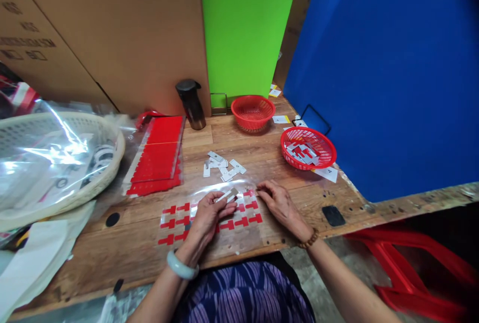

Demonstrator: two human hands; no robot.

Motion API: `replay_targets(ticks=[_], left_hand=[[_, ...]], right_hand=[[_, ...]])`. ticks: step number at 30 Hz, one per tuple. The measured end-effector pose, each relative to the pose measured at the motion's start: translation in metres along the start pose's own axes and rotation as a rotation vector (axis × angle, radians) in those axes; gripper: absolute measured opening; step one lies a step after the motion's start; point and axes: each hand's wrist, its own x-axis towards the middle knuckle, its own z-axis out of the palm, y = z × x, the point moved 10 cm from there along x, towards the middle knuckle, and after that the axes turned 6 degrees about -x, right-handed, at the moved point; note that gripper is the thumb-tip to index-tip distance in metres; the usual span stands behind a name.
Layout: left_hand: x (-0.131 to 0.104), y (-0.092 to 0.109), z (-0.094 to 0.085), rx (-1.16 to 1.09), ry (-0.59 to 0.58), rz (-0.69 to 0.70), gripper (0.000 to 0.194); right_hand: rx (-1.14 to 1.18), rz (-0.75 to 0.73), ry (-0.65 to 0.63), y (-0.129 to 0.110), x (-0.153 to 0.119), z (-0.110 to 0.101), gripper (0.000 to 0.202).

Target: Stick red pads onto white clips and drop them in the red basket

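My left hand (210, 212) holds a small white and grey strip (229, 195) between thumb and fingers, above a clear plastic sheet (245, 241). Rows of red T-shaped pieces (241, 222) lie on that sheet, some of them hidden under my left hand. At the sheet's upper right corner is my right hand (279, 204), its thumb and index finger pinched together near a red piece; whatever they hold is too small to make out. Several loose white strips (216, 163) are scattered on the wooden table (149, 258) just beyond the sheet.
Beyond the strips stands a red basket (253, 112); another red basket (308, 148) at right holds white and red pieces. Red sheets (159, 146), a dark bottle (191, 104) and a large cream basket (112, 163) are on the left. Green and blue panels (381, 74) rise behind.
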Motion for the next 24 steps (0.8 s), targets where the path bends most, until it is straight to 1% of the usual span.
replay_targets(ticks=[3,6,9,14,16,21,24], left_hand=[[0.006,0.001,0.000,0.006,0.013,0.025,0.018],[0.010,0.002,0.006,0.026,0.000,0.043,0.021],[0.014,0.005,0.013,0.031,-0.010,0.069,0.022],[0.022,0.005,0.019,0.037,0.010,0.099,0.022],[0.024,0.003,0.021,0.037,0.008,0.101,0.020],[0.023,0.002,0.021,0.040,0.012,0.113,0.020],[0.021,0.001,0.021,0.037,0.011,0.114,0.020]], right_hand=[[-0.058,-0.018,-0.018,-0.007,0.001,0.008,0.011],[-0.119,-0.017,-0.014,-0.011,0.004,0.014,0.011],[-0.156,-0.010,-0.032,-0.010,0.008,0.019,0.010],[-0.161,0.010,-0.071,-0.007,0.013,0.021,0.012],[-0.161,0.008,-0.051,-0.010,0.010,0.020,0.011],[-0.151,-0.079,0.084,-0.028,-0.006,0.013,0.017],[-0.143,-0.047,0.114,-0.027,-0.008,0.013,0.016]])
